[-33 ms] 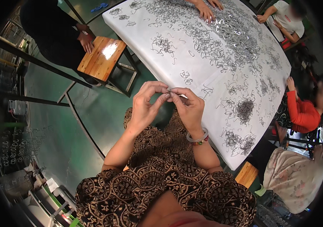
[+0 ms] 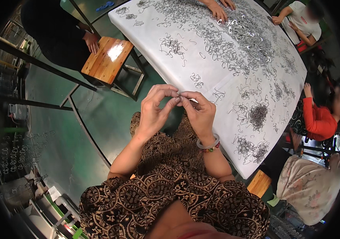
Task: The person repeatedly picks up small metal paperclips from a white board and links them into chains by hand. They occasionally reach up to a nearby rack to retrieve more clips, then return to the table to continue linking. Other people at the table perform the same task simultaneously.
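Just off the near left edge of a white-covered table [image 2: 201, 67], my left hand [image 2: 153, 107] and my right hand [image 2: 201, 113] meet fingertip to fingertip. Each is closed in a pinch of thumb and forefinger. Whatever lies between the tips is tiny and mostly hidden by them. Many S-shaped metal hooks lie over the tabletop. A few linked or tangled hooks [image 2: 195, 80] are nearest to my hands, with a dense dark heap of hooks [image 2: 258, 115] farther right. Toward the far side spreads a broad shiny pile of hooks [image 2: 253, 44].
A wooden stool [image 2: 107, 59] stands left of the table, a dark-clothed person [image 2: 50, 36] beside it. Another person's hands [image 2: 219, 12] reach over the far hooks. People in white [image 2: 303, 24] and red [image 2: 319, 119] sit along the right side. A metal frame bar [image 2: 88, 127] crosses at left.
My hands keep almost the same place and pinch, with only a slight shift of the fingertips. The other person's hand over the far pile has moved a little to the right.
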{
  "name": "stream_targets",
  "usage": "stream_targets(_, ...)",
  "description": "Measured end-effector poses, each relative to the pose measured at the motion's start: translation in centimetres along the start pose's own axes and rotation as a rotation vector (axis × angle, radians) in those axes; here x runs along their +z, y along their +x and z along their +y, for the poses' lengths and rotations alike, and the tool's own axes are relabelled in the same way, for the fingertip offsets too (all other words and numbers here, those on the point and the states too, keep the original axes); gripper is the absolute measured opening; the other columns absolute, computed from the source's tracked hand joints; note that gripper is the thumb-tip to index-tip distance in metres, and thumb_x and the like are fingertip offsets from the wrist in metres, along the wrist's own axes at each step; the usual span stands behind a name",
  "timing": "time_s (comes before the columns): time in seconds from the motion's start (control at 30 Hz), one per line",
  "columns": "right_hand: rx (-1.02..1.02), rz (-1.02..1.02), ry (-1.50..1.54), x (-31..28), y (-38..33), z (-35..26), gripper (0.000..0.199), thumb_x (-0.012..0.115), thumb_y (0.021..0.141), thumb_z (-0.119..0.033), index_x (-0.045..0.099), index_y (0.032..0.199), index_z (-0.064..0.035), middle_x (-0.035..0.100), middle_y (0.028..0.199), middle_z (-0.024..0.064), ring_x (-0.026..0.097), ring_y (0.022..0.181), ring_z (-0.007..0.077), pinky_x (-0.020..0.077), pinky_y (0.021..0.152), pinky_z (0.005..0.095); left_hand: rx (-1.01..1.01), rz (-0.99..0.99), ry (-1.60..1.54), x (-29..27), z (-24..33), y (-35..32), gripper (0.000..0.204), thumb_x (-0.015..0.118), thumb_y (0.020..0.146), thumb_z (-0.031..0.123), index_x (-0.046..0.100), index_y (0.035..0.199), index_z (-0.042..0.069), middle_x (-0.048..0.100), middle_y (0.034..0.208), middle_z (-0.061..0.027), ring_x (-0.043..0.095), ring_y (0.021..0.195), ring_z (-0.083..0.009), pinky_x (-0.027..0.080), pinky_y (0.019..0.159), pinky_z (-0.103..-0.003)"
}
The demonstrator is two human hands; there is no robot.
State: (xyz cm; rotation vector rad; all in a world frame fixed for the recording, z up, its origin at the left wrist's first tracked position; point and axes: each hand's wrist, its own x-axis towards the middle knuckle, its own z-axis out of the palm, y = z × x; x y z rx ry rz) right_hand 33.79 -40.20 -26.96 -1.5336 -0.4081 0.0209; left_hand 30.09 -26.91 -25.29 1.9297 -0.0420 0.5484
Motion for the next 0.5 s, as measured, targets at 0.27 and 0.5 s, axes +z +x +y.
stream_targets(0.27,-0.159,-0.080,-0.120,-1.0,4.4,0.8,0.039,0.062,0.083,0.000,0.062,0.121,-0.0095,0.069,0.083,0.0047,0.065,0.070,0.0099,0.0539,0.065,0.0229,-0.047,0.010,-0.311,0.7,-3.3,2.8,0.012,0.059,0.089,0.004,0.061,0.097,-0.005,0.068,0.099,-0.0102,0.062,0.091,-0.0112,0.049,0.080,-0.024)
stream_targets(0.5,0.140,-0.104,-0.336,-8.7,16.0,9.1,0.027,0.062,0.089,-0.016,0.065,0.110,0.0011,0.068,0.093,0.0147,0.067,0.077,0.0171,0.0549,0.069,0.0257,-0.051,0.044,-0.521,-0.9,-3.6,4.7,0.014,0.061,0.087,0.001,0.061,0.101,-0.002,0.068,0.097,-0.0129,0.064,0.097,-0.0205,0.051,0.088,-0.030)
